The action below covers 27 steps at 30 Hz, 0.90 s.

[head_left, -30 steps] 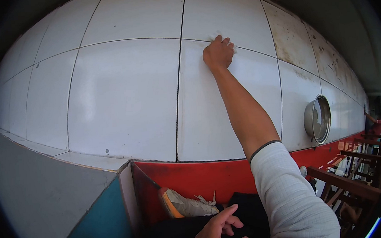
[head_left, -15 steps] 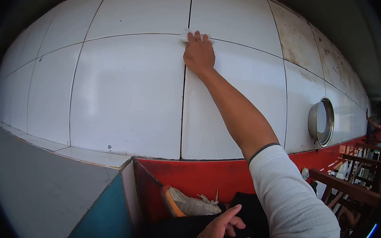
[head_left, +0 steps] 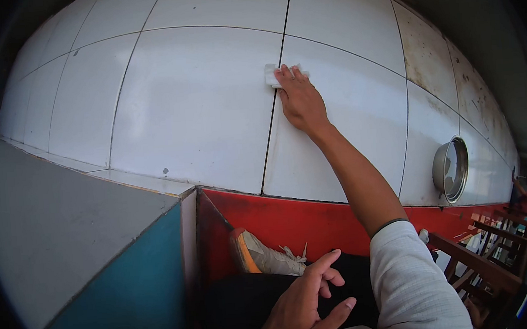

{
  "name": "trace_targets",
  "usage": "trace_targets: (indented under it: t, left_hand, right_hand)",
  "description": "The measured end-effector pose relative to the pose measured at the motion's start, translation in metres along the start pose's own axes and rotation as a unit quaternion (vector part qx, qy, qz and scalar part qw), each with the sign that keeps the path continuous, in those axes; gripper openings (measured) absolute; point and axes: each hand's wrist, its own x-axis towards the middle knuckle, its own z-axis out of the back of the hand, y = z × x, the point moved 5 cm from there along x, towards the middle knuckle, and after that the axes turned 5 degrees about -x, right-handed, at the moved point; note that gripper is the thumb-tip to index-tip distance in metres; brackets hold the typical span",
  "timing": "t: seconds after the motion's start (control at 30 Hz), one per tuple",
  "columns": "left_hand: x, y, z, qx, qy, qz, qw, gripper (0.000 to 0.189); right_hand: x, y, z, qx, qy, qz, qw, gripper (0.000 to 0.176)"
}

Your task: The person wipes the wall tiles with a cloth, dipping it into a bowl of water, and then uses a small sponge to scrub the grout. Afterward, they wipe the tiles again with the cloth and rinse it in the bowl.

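Note:
A white cloth [head_left: 274, 76] lies on the white tiled surface [head_left: 190, 102], across a dark joint between tiles. My right hand [head_left: 303, 101] presses down on it, fingers stretched over the cloth and covering part of it. Low in the view, my left hand [head_left: 305, 306] hangs in front of my dark trousers, its fingers loosely curled and the thumb apart. Nothing shows in it.
A metal bowl [head_left: 451, 170] stands on the tiles to the right. Stained tiles [head_left: 428, 52] run along the far right. A red side panel [head_left: 324, 224] drops below the near edge, with my shoe [head_left: 267, 254] beside it. Wooden furniture [head_left: 488, 270] and another person [head_left: 523, 190] are at the right.
My right hand has drawn the cloth nearer to me along the dark joint. My left hand has risen slightly further into view. The camera view has shifted a little.

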Motion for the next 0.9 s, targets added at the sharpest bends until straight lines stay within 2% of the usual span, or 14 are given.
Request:
trace_targets:
  t: [0.03,0.13,0.47,0.6,0.7,0.73,0.8,0.83,0.87,0.9]
  left_hand:
    - [0.000,0.000,0.000,0.002,0.004,-0.001,1.000,0.063]
    - [0.003,0.007,-0.003,0.023,0.028,0.026,0.999,0.073]
    - [0.002,0.018,-0.010,0.116,0.008,0.001,0.993,0.070]
    - [0.005,0.022,-0.010,0.134,-0.020,-0.026,0.990,0.067]
    - [0.008,0.025,-0.009,0.160,-0.020,-0.026,0.987,0.065]
    - [0.008,0.027,-0.010,0.149,-0.015,-0.017,0.989,0.050]
    - [0.007,0.028,-0.015,0.147,0.082,-0.025,0.985,0.039]
    - [0.006,0.029,-0.017,0.145,0.133,-0.028,0.980,0.034]
    - [0.004,0.030,-0.022,0.130,0.198,-0.018,0.971,0.025]
    - [0.001,0.030,-0.025,0.142,0.226,0.003,0.964,0.025]
  right_hand:
    - [-0.009,0.004,0.000,0.000,0.000,0.005,1.000,0.043]
    - [-0.036,0.019,0.002,-0.002,0.001,0.016,1.000,0.044]
    - [-0.125,0.068,0.011,-0.019,0.023,0.050,0.998,0.046]
    - [-0.160,0.083,0.012,-0.005,0.057,0.066,0.996,0.047]
    - [-0.179,0.091,0.017,0.031,0.131,0.062,0.989,0.044]
    - [-0.182,0.089,0.023,0.122,0.161,0.014,0.979,0.043]
    - [-0.183,0.077,0.044,0.299,0.214,-0.084,0.926,0.041]
    - [-0.183,0.068,0.055,0.453,0.230,-0.163,0.846,0.041]
    - [-0.181,0.058,0.071,0.591,0.235,-0.234,0.735,0.041]
    - [-0.183,0.050,0.088,0.708,0.230,-0.295,0.599,0.042]
